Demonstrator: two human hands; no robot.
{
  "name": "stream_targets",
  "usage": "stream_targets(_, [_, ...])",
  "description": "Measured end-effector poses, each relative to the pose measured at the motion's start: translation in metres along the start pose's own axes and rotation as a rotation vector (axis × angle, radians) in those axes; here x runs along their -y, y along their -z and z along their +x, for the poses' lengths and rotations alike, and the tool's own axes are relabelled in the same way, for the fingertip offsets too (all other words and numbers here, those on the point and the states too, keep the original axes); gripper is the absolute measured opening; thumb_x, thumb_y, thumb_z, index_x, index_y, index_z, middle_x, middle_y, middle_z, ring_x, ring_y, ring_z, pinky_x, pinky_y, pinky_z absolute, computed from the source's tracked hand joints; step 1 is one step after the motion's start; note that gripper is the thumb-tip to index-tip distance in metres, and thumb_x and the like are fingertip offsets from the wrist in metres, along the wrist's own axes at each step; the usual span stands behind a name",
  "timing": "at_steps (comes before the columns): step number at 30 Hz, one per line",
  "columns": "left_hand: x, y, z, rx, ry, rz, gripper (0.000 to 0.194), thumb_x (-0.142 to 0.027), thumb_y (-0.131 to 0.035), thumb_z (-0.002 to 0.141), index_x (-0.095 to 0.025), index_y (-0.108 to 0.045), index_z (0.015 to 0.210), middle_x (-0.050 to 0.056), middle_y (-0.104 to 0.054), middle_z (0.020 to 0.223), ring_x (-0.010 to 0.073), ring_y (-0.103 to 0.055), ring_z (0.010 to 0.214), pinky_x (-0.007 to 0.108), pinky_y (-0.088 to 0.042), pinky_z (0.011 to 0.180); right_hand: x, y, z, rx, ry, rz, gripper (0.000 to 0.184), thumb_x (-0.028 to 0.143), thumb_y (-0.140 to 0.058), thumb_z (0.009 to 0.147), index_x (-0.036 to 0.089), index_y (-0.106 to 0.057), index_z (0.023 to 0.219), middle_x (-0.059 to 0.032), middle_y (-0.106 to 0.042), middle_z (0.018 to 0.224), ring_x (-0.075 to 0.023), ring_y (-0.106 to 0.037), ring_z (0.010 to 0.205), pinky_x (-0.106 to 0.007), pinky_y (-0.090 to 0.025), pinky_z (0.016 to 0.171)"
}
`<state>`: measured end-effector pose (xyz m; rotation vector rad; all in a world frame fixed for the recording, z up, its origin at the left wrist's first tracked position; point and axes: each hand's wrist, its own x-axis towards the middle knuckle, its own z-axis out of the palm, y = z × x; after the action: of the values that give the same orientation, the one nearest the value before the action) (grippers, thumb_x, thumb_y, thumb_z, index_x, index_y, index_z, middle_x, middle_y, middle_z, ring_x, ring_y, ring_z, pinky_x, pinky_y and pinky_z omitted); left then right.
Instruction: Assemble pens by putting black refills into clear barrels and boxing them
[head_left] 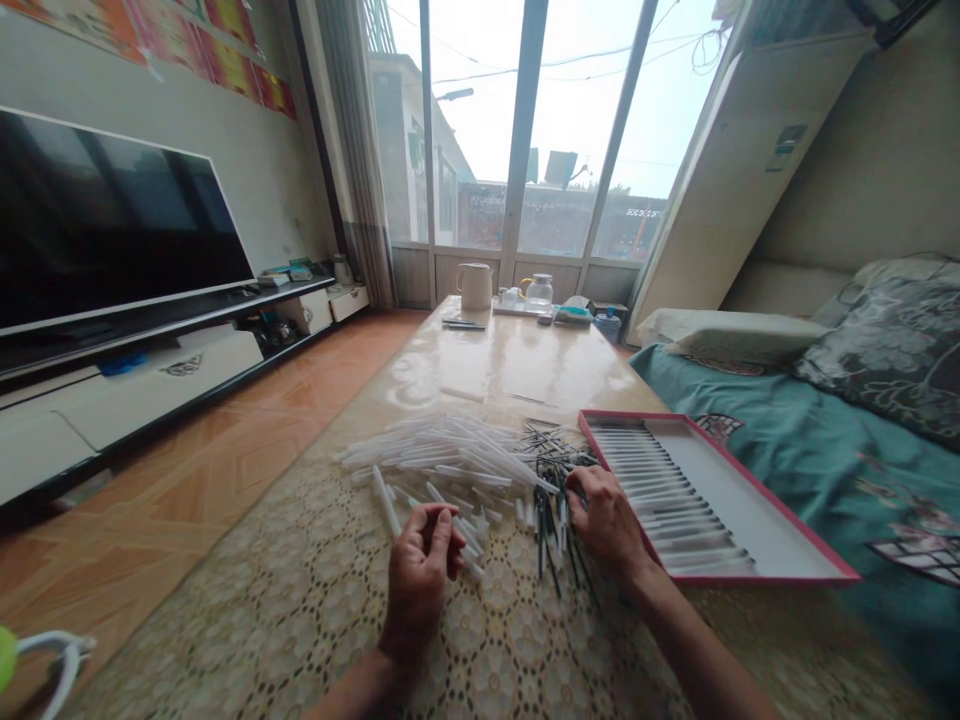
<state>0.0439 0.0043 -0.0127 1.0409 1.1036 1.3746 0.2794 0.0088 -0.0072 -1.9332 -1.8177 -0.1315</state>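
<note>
My left hand (427,550) is closed, thumb pressed against the curled fingers, over the near edge of a heap of translucent white plastic tubes (442,445). What it pinches, if anything, is hidden. Farther right, my right hand (604,510) reaches with bent, closed fingers into a pile of thin dark sticks (553,540), resembling pen refills. Its fingertips touch the pile, and I cannot make out what they grip. Just beyond that hand lies a shallow red-rimmed box (750,480), holding a row of slim clear-and-dark pen-like pieces (667,490) along its left side.
The long table (495,640) has a patterned cover. At its far end stand a beige kettle (475,287), a glass jug (540,292) and a tissue pack (574,313). A teal-covered sofa (787,410) flanks the right, a TV cabinet (172,395) the left.
</note>
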Motion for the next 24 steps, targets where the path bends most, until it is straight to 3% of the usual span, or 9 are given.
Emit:
stream_targets(7, [0.000, 0.001, 0.002, -0.002, 0.023, 0.001, 0.030, -0.045, -0.063, 0.073, -0.017, -0.057, 0.082, -0.005, -0.057, 0.052, 0.0073, -0.049, 0.037, 0.017, -0.036, 0.034, 0.010, -0.011, 0.000, -0.027, 0.009, 0.032, 0.009, 0.017, -0.054, 0.080, 0.020, -0.062, 0.080, -0.0067, -0.060, 0.086, -0.0221, -0.053, 0.089, -0.031, -0.037, 0.077])
stream_targets(12, [0.001, 0.001, 0.002, 0.016, 0.035, -0.002, 0.030, -0.044, -0.065, 0.072, -0.016, -0.058, 0.080, -0.004, -0.057, 0.052, 0.0073, -0.049, 0.037, 0.017, -0.037, 0.034, 0.008, 0.003, -0.002, -0.094, -0.029, 0.180, 0.003, 0.018, -0.052, 0.079, 0.018, -0.055, 0.079, -0.0034, -0.058, 0.077, -0.0184, -0.054, 0.076, -0.028, -0.039, 0.070])
stream_targets(16, [0.002, 0.000, -0.002, 0.230, 0.088, -0.027, 0.030, -0.042, -0.068, 0.071, -0.014, -0.063, 0.078, -0.001, -0.060, 0.056, 0.0092, -0.054, 0.042, 0.019, -0.042, 0.038, 0.015, 0.026, -0.005, -0.275, -0.134, 0.507, 0.006, 0.024, -0.052, 0.080, 0.020, -0.050, 0.077, 0.0036, -0.050, 0.065, -0.0124, -0.046, 0.058, -0.023, -0.037, 0.058])
stream_targets(18, [0.004, -0.001, -0.004, 0.360, 0.159, -0.067, 0.031, -0.040, -0.070, 0.071, -0.013, -0.066, 0.086, 0.002, -0.063, 0.060, 0.0113, -0.057, 0.045, 0.021, -0.045, 0.042, 0.022, 0.033, -0.007, -0.304, -0.141, 0.637, 0.008, 0.025, -0.051, 0.080, 0.020, -0.048, 0.074, 0.0047, -0.046, 0.063, -0.0116, -0.043, 0.057, -0.023, -0.036, 0.056])
stream_targets(20, [0.005, -0.002, -0.005, 0.426, 0.244, -0.143, 0.036, -0.037, -0.072, 0.070, -0.013, -0.066, 0.097, 0.004, -0.067, 0.066, 0.0126, -0.061, 0.051, 0.023, -0.048, 0.047, 0.031, 0.033, -0.010, -0.206, -0.101, 0.785, 0.008, 0.024, -0.051, 0.079, 0.020, -0.049, 0.073, 0.0047, -0.045, 0.063, -0.0113, -0.042, 0.057, -0.022, -0.035, 0.055])
stream_targets(24, [0.005, -0.001, -0.004, 0.438, 0.383, -0.332, 0.040, -0.026, -0.074, 0.070, -0.015, -0.065, 0.107, 0.006, -0.070, 0.078, 0.0104, -0.062, 0.058, 0.020, -0.048, 0.053, 0.051, 0.020, -0.018, 0.036, -0.024, 0.934, 0.006, 0.021, -0.051, 0.078, 0.019, -0.049, 0.073, 0.0047, -0.045, 0.063, -0.0105, -0.042, 0.058, -0.021, -0.036, 0.053])
